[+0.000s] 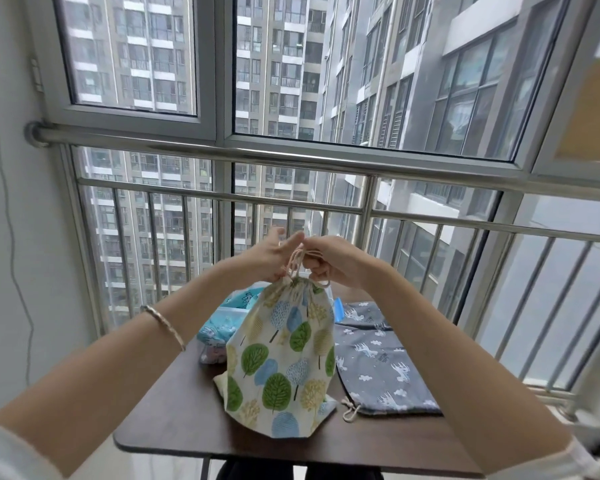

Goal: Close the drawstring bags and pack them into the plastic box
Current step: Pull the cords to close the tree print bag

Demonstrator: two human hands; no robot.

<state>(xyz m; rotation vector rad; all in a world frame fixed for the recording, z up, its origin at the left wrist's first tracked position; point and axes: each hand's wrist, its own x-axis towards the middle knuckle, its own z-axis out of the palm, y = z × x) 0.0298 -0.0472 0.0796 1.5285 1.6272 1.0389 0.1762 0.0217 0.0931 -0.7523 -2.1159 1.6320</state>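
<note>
Right hand (333,263) grips the drawstring (297,259), though I cannot tell my left hand (272,258) holds anything; this soft, light tree-print bag (284,358) seems best taken by its cinched neck.

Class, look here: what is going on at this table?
A person holds up a cream cloth drawstring bag printed with green and blue trees at the dark wooden table. The right hand grips its cream cord; the left hand is at the gathered neck. A grey printed bag lies flat alongside, unpacked.

Dark wood table (174,420) by big windows (361,81) w/ steel railing (291,157), daylight.
</note>
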